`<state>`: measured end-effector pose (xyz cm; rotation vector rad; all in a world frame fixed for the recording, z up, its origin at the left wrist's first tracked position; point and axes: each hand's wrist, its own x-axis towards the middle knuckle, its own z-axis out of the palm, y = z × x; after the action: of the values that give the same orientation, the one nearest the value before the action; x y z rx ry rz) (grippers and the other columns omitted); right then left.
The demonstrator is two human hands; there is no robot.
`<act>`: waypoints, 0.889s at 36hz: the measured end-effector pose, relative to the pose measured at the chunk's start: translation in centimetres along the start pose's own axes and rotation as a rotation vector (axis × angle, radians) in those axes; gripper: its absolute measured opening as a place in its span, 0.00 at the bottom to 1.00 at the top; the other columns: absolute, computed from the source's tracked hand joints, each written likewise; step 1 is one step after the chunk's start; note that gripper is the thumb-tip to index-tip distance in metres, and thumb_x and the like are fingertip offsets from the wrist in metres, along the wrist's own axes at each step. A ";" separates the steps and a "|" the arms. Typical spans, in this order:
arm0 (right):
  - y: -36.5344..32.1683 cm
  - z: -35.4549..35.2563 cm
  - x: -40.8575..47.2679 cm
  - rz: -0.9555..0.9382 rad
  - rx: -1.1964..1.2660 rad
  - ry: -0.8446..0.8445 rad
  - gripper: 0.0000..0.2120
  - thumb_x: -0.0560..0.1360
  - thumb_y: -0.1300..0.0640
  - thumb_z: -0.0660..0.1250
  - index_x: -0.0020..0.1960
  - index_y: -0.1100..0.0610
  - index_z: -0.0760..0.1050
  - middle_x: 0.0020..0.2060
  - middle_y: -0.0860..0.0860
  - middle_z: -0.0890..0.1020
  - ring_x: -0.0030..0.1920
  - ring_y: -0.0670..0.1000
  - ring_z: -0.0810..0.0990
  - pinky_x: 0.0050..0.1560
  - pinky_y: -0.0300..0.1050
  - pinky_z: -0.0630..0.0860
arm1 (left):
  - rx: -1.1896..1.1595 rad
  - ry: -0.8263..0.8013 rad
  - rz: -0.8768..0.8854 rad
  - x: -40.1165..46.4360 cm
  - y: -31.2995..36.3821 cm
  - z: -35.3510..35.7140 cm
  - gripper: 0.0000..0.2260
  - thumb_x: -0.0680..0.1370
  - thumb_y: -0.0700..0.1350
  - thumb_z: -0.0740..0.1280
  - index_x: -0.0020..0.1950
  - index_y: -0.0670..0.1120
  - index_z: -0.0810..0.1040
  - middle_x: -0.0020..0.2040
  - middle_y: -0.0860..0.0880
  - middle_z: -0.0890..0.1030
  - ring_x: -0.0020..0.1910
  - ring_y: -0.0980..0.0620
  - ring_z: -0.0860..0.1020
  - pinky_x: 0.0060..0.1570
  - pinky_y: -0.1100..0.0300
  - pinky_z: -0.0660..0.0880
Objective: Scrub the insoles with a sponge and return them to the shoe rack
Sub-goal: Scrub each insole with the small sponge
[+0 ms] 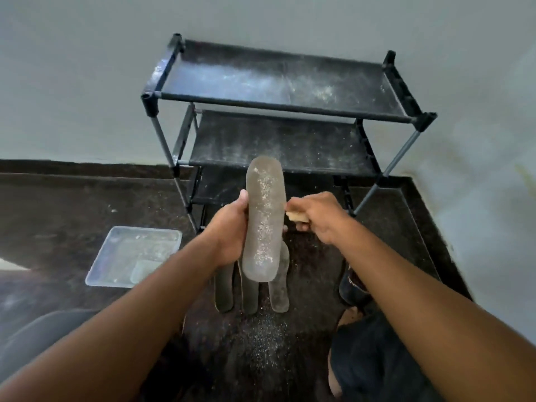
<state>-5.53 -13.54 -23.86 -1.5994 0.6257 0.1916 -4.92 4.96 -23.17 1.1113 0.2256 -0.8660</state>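
Grey insole (264, 219), long, round-ended, streaked with pale gritty flecks, held raised before shoe rack (278, 105). Gripped at left edge by left hand (229, 230), thumb curled over rim. Tan sponge (297, 217), soft-edged block, clenched in right hand (316, 219), touching insole's right edge. Three more flat dark insoles (252, 294) laid side by side on speckled dark floor (72, 204) beneath. Rack: black dusty fabric shelves, grey metal tubes. Clear rectangular plastic tray (130, 256) set left on floor.
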 end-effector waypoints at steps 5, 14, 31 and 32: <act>-1.6 0.1 -4.4 -0.093 -0.029 -0.094 0.08 0.71 0.64 0.75 0.34 0.61 0.83 0.29 0.55 0.80 0.30 0.52 0.74 0.29 0.45 0.68 | -0.134 -0.096 0.041 -4.8 -0.3 0.3 0.31 0.84 0.66 0.47 0.75 0.47 0.72 0.68 0.39 0.80 0.64 0.31 0.79 0.66 0.29 0.71; -0.7 -1.0 -11.7 -0.249 -0.089 -0.051 0.04 0.75 0.59 0.75 0.45 0.60 0.86 0.39 0.54 0.87 0.36 0.48 0.82 0.32 0.40 0.73 | -0.266 -0.142 -0.026 -7.2 -4.0 0.4 0.41 0.79 0.73 0.50 0.71 0.41 0.77 0.49 0.37 0.81 0.43 0.42 0.79 0.47 0.48 0.80; 3.8 3.7 -16.4 -1.018 -0.488 0.290 0.10 0.74 0.61 0.77 0.55 0.58 0.85 0.48 0.50 0.82 0.49 0.47 0.82 0.48 0.39 0.81 | -0.255 -0.301 0.045 -6.1 -2.1 1.0 0.42 0.80 0.72 0.44 0.69 0.43 0.80 0.65 0.42 0.80 0.55 0.46 0.81 0.71 0.43 0.71; 3.8 3.7 -16.0 -1.079 -0.554 0.309 0.09 0.74 0.62 0.78 0.54 0.59 0.85 0.47 0.51 0.83 0.49 0.49 0.80 0.50 0.38 0.80 | -0.262 -0.301 0.053 -5.9 -2.0 0.9 0.42 0.80 0.72 0.44 0.70 0.43 0.80 0.67 0.43 0.80 0.55 0.46 0.81 0.71 0.43 0.70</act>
<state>-19.89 -5.51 -20.11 -2.3096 -0.1564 -0.7524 -10.49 6.84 -20.82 0.7295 0.0566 -0.9149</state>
